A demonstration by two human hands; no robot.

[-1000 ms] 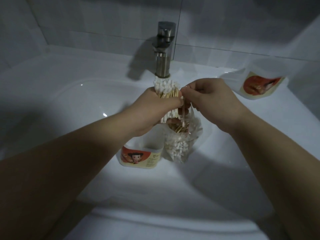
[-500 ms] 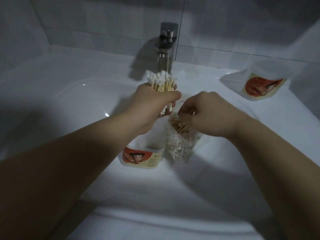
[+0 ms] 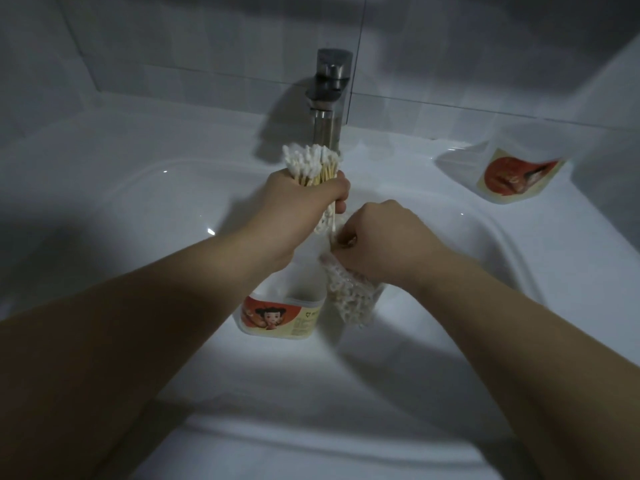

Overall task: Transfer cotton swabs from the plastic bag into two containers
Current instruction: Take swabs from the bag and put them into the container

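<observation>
Nearest the viewer, a labelled container [image 3: 282,317] stands in the white sink [image 3: 145,216], its mouth hidden under the left forearm. Touching its right side is the plastic bag [image 3: 351,306], clear, crumpled and about half full of cotton swabs [image 3: 346,296]. The right hand [image 3: 381,244] lies over the bag's mouth. Its grip is curled inward and seems to pinch a few swabs there, though the fingertips are partly hidden. Just behind and above, the left hand [image 3: 304,199] wraps a closed grip round the middle of an upright bundle of swabs [image 3: 311,164], white tips fanning out above the fist and a few more showing below it. Behind the bundle rises the metal tap [image 3: 330,98]. A second container [image 3: 516,174] rests well apart on the far right ledge. The swabs are judged very light, thin and stiff, and loose ones slide apart easily. They are best held at mid-stick as a tight bunch. The soft bag will likely collapse unless its rim is steadied.
</observation>
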